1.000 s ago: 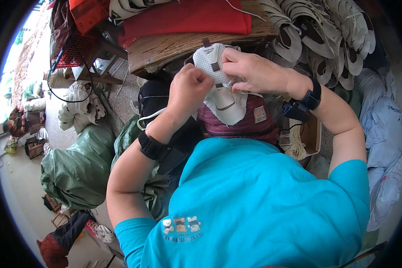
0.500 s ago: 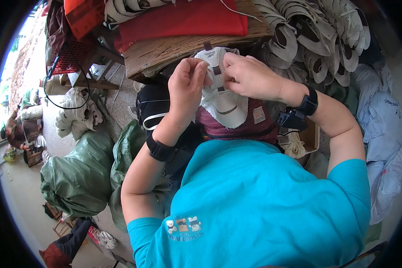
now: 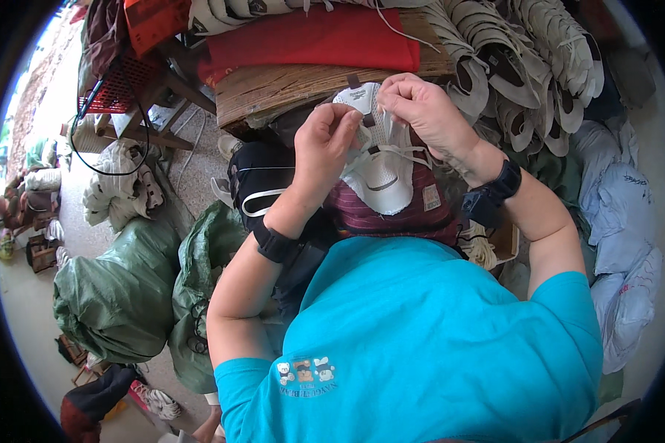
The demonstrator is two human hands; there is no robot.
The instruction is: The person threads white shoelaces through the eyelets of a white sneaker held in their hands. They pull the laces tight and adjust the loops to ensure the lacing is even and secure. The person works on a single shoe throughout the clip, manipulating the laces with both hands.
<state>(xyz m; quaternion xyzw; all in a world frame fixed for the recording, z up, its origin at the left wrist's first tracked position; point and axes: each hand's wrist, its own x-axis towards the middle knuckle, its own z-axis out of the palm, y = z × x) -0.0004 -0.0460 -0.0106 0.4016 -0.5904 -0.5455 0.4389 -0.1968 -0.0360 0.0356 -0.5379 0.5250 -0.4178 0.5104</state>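
Observation:
A white shoe upper (image 3: 380, 171) with brown tabs and a white lace rests on a striped maroon cushion (image 3: 403, 214) in my lap. My left hand (image 3: 325, 148) pinches the upper's left side, fingers closed on it. At the upper's top edge my right hand (image 3: 425, 111) grips the material and lace near a brown tab. Both wrists wear black bands.
A wooden bench (image 3: 288, 85) with a red cushion (image 3: 310, 40) stands just beyond my hands. Several white shoe uppers (image 3: 539, 66) are stacked at the right. Green sacks (image 3: 118, 295) lie on the floor at left, white bags (image 3: 628, 244) at right, and a red basket (image 3: 122, 81) sits upper left.
Both hands have shifted slightly on the shoe upper, the left hand moving up closer to the right. The view has tilted a little.

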